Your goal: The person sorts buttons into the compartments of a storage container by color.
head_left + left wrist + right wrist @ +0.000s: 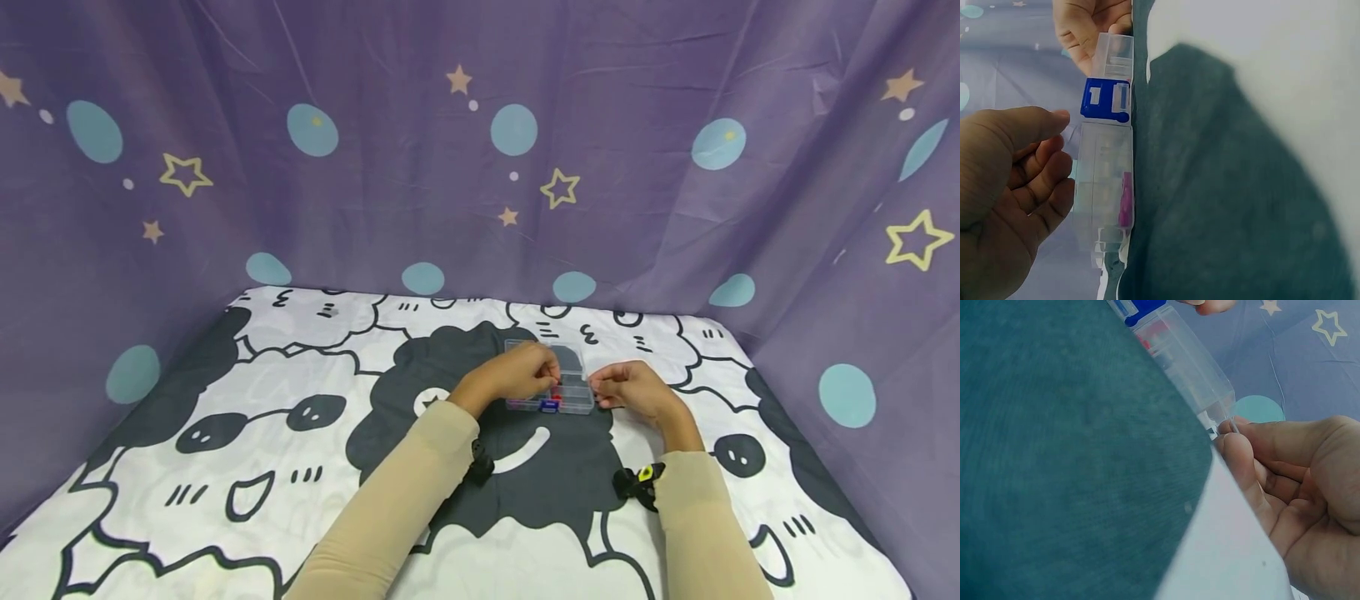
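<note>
A clear plastic compartment box (577, 393) with a blue latch (550, 407) sits on the cloth, its lid laid back. My left hand (522, 372) reaches over the box from the left, fingers bent and fingertips low above the middle compartments. Just by those fingertips is a small red piece (557, 395); I cannot tell whether they hold anything. Through the box wall in the left wrist view shows a pink piece (1125, 200). At the box's right end, my right hand (637, 390) pinches the clear corner between thumb and fingers, seen closely in the right wrist view.
Under the box spreads a white cloth (487, 567) with dark grey cartoon shapes. A purple curtain (405, 208) with stars and blue dots surrounds the table at the back and sides. Black straps with small devices (637, 486) sit at the wrists.
</note>
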The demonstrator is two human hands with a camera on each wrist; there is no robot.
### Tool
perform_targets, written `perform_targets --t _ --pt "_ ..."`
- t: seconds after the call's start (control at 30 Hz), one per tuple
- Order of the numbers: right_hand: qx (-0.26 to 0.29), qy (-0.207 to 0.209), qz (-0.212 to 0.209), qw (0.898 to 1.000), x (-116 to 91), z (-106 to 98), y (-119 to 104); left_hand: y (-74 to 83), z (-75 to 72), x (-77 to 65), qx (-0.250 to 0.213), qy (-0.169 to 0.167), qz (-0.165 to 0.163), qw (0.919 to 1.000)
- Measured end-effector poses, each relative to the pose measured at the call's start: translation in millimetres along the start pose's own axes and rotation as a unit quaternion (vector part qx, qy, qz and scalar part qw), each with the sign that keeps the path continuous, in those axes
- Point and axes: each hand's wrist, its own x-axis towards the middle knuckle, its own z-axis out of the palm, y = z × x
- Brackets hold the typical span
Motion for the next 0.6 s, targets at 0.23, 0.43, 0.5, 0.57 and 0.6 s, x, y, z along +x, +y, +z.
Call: perform_targets --t 0.23,0.43,0.5,0.57,0.6 --pt "0.006 -0.005 0.0 1.0 -1.4 2.1 -2.7 0.1 -5.5 -4.8 0.007 0.008 -0.002 0.9999" --pt "0.002 -0.003 0.001 1.0 -0.8 2.4 -3.0 -5.7 -9.6 -10.6 0.023 0.014 -0.004 0.9996" --pt "0.001 -0.002 0.001 1.0 -0.4 2.2 -2.4 -8.9 -10.6 -12.7 0.028 0.016 -0.005 0.9995" --pt "-0.002 -0.003 0.0 1.0 -0.2 2.0 -1.7 -11.6 -11.9 -15.0 0.032 0.018 -0.008 0.9993" --pt "-0.003 -0.002 0.001 1.0 -0.2 1.9 -1.5 -12.9 -12.4 -16.1 0.033 0.018 -0.01 0.9992"
